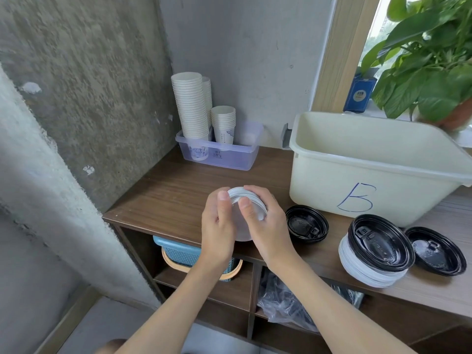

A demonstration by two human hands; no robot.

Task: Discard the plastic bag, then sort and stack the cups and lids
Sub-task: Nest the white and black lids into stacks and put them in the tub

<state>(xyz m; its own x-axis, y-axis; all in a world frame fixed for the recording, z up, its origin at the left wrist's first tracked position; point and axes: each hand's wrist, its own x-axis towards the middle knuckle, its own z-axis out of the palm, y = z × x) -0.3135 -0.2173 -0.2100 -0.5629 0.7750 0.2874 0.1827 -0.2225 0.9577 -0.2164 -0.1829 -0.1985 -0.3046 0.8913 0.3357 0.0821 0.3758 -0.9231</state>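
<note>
Lids and cups sit spread over a wooden counter [178, 190] set in a concrete corner. Largest on it is a cream tub [357, 180] marked with a blue B, at the far right; its right end runs out of view. At the far left a clear plastic bin [229, 157] holds a tall cup stack [191, 106], a second tall stack [207, 98] mostly hidden behind it, and a short cup stack [223, 123] to their right. Near the right end a white lid pile [362, 269] leans, with nested black lids [380, 244] on top of it. Another black lid [436, 251] lies just beside it on the right, and a low black lid stack [306, 224] lies near the tub's near left corner.

In the open shelf below, a crumpled clear plastic bag [283, 305] fills the right compartment. It is partly behind the right forearm, and what is inside is hard to make out. A blue basket [178, 251] stands in the left compartment, partly behind the left wrist.

Above the counter's near edge both hands hold a white lid stack [237, 192] between them. The left hand [218, 226] wraps its left side, thumb laid over the rim. The right hand [268, 226] curls round the right side, thumb on top and fingers over the far rim. The palms hide most of the stack, so its count cannot be told.
</note>
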